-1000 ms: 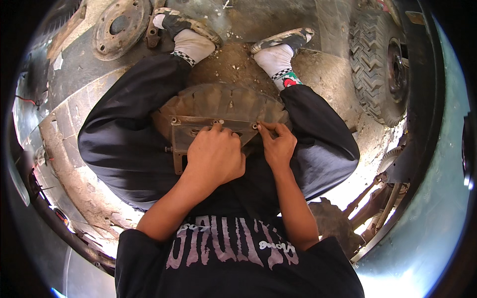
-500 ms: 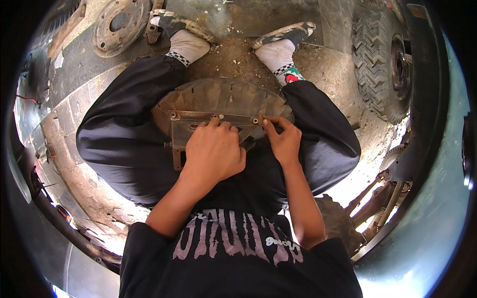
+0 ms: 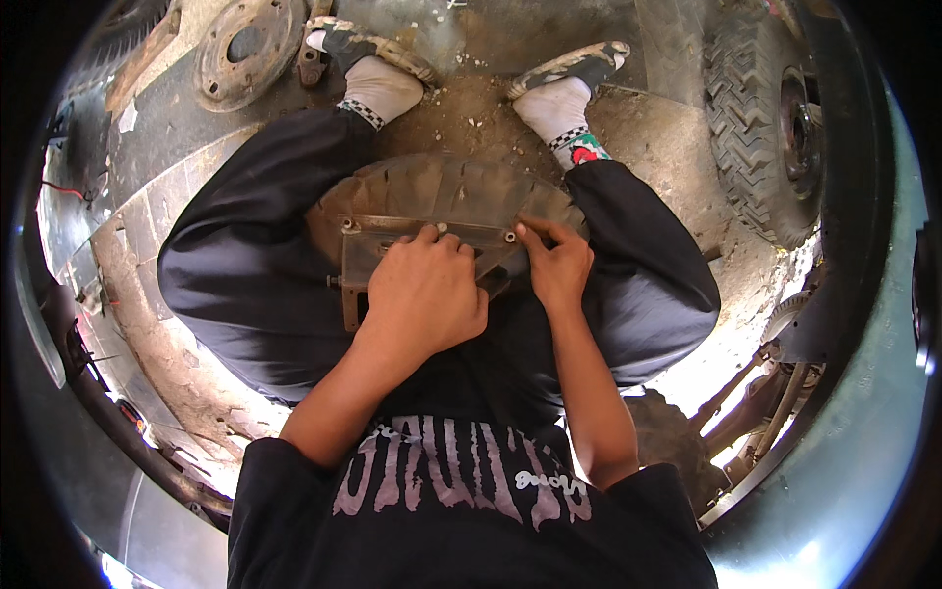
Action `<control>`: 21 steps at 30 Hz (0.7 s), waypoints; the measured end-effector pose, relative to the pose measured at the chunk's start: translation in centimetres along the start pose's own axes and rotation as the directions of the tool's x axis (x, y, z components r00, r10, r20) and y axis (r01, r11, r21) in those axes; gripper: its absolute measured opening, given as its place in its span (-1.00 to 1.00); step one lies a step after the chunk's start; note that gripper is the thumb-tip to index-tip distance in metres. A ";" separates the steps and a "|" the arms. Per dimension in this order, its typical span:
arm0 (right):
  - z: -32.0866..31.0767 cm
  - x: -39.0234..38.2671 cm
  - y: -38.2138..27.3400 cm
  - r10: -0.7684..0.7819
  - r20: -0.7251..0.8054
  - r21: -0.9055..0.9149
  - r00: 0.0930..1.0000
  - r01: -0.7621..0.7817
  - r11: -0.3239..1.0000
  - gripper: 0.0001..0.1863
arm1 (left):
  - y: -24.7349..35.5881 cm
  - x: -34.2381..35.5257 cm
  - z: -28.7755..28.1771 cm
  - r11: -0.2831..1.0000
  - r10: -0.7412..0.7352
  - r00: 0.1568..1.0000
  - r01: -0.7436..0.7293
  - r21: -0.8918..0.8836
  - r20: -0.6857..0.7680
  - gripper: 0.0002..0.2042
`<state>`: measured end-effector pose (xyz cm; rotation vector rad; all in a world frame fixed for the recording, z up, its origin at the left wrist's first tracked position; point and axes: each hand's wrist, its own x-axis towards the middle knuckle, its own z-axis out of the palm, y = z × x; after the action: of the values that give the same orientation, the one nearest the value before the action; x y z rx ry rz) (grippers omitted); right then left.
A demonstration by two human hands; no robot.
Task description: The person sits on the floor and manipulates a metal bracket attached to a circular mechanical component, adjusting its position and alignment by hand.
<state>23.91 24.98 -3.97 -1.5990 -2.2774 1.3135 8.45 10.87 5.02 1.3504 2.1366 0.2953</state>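
Observation:
A flat, rusty metal bracket [image 3: 361, 257] rests over a worn tyre [image 3: 432, 187] between my legs. Its far edge carries small round fittings at the left corner, near the middle and at the right corner. My left hand [image 3: 427, 290] lies over the middle of the bracket with its fingers curled down onto it, hiding part of the plate. At the right corner, beside a round metal fitting [image 3: 510, 237], the bent thumb and fingers of my right hand [image 3: 559, 267] are drawn together. Whatever sits between those fingertips is too small to make out.
A rusty wheel disc [image 3: 250, 51] lies at the far left, next to a small metal part [image 3: 311, 67]. A chunky-treaded tyre on a wheel [image 3: 751, 128] stands at the right. Vehicle bodywork [image 3: 863, 422] curves along the right side, with rods [image 3: 780, 407] beside it.
The whole view has shifted slightly. My right fingertips have moved a little at the bracket's right corner; my left hand keeps its place on the plate.

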 end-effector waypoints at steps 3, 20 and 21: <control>0.3 0.7 -0.7 -0.035 0.008 -0.012 0.999 0.035 0.999 -0.77 | -0.4 0.3 0.2 1.000 0.010 1.000 -0.010 0.005 -0.013 -0.71; 0.8 0.2 1.1 -0.137 -0.053 -0.036 0.989 0.136 0.990 -0.83 | 0.0 0.3 0.3 1.000 0.009 1.000 -0.008 0.026 -0.019 -0.72; 1.1 0.3 1.1 -0.152 -0.062 -0.023 0.986 0.150 0.988 -0.84 | 0.0 0.2 0.3 1.000 0.011 1.000 -0.010 0.025 -0.014 -0.72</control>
<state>24.02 24.71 -5.51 -1.4193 -2.3260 1.1925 8.62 11.01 4.70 1.3778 2.1524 0.2843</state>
